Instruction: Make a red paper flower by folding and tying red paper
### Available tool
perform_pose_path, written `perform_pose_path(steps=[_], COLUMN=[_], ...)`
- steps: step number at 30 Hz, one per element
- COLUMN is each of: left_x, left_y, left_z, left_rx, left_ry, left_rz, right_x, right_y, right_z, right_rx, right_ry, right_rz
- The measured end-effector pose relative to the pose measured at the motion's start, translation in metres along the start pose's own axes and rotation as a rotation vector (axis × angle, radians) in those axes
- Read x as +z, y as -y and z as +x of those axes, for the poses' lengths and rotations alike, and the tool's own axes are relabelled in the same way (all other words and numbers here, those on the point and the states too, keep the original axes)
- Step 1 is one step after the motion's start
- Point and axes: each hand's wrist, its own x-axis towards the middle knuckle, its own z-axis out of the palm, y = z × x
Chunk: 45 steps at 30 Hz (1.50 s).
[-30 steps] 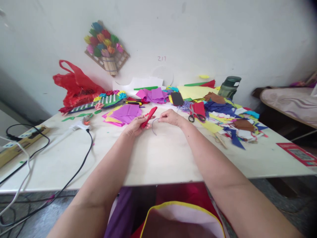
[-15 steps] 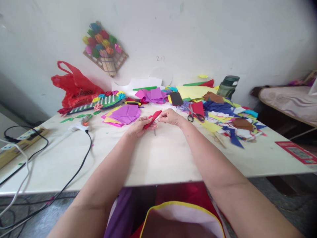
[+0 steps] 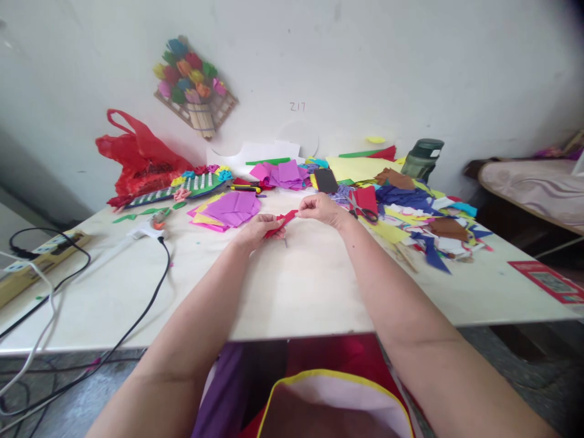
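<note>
Above the middle of the white table, a folded strip of red crepe paper (image 3: pixel 287 216) stretches between my hands. My left hand (image 3: pixel 261 231) is closed round its lower left end. With thumb and forefinger, my right hand (image 3: pixel 319 210) pinches the upper right tip of the strip. A thin dark piece, like a wire or stem, pokes down under my left fingers; what it is I cannot make out. Just left of my hands lie purple paper sheets (image 3: pixel 237 208) over yellow and pink ones. To the right rest scissors (image 3: pixel 363 210) beside a red paper square (image 3: pixel 365 198).
Paper scraps (image 3: pixel 429 225) pile up at the right, before a green bottle (image 3: pixel 422 159). At the left are a glue gun (image 3: pixel 148 230) with its black cord, a power strip (image 3: pixel 41 261) and a red plastic bag (image 3: pixel 137 152). A phone-like black slab (image 3: pixel 325 180) lies behind my hands.
The red paper has turned from a steep slant to a flatter one and is drawn out between my hands. My right hand has moved slightly right and up, now pinching its tip.
</note>
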Motion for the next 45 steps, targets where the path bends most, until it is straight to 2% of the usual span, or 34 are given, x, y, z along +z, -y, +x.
perform_pose_path(steps=[6,13,18,24,38,45], left_x=[0.000,0.004,0.004,0.001,0.013,0.015], left_y=[-0.001,-0.004,-0.005,-0.002,-0.009,-0.010], left_z=[-0.002,-0.005,-0.007,-0.006,-0.009,-0.010], left_rx=[-0.038,-0.078,-0.098,-0.135,-0.114,-0.104], left_ry=[0.010,0.103,0.213,0.274,0.319,0.324], left_rz=[0.061,0.096,0.124,0.132,0.155,0.099], right_x=[-0.002,0.000,0.000,0.003,0.008,0.013], right_y=[-0.002,-0.003,-0.008,-0.010,-0.021,-0.024], right_z=[0.002,0.001,0.001,0.000,0.000,0.002], right_rx=[-0.034,-0.036,-0.017,0.019,0.125,0.208], right_ry=[-0.005,-0.020,0.019,0.071,0.116,0.153], right_rz=[-0.050,-0.044,0.010,0.044,0.072,0.204])
